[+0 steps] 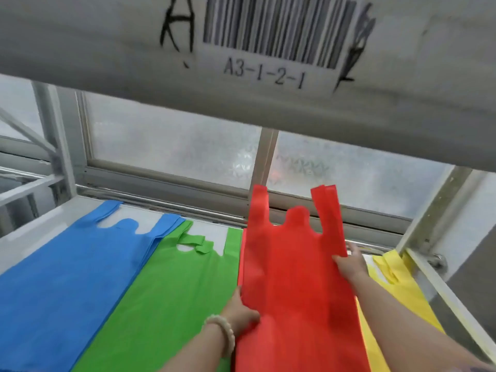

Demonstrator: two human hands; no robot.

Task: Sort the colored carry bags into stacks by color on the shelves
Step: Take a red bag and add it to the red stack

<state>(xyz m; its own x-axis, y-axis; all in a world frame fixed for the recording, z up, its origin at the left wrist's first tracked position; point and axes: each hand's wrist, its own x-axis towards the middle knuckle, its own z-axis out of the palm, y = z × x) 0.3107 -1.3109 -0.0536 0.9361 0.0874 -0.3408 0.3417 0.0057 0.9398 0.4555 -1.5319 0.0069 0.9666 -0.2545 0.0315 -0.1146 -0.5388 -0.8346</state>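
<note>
four colours are laid out on the shelf (35, 232) right now, side by side across the lower half of the frame: a blue stack (67, 277) at lower left, a green stack (171, 285) next to it, red in the centre, and a yellow stack (397, 288) at lower right. the red carry bag (292, 277) is the one in play, its handles poking up toward the frosted window (171, 149) at mid frame. the left hand (241, 312) grips the bag's left edge, fingers tucked under the fabric, a bead bracelet (222, 331) on that wrist. the right hand (351, 264) pinches the right edge just below the right handle. a sliver of red shows along the left edge beneath this bag, so it looks to be going onto a red stack, though i cannot tell how deep that stack is. the bag is not flat yet; its upper part rides lifted. by my read the sorting is well along, with every colour having its place. how many loose bags remain is out of view. overhead, the upper shelf beam (107, 63) carries a barcode label (273, 38) reading a3-1-2-1.
</note>
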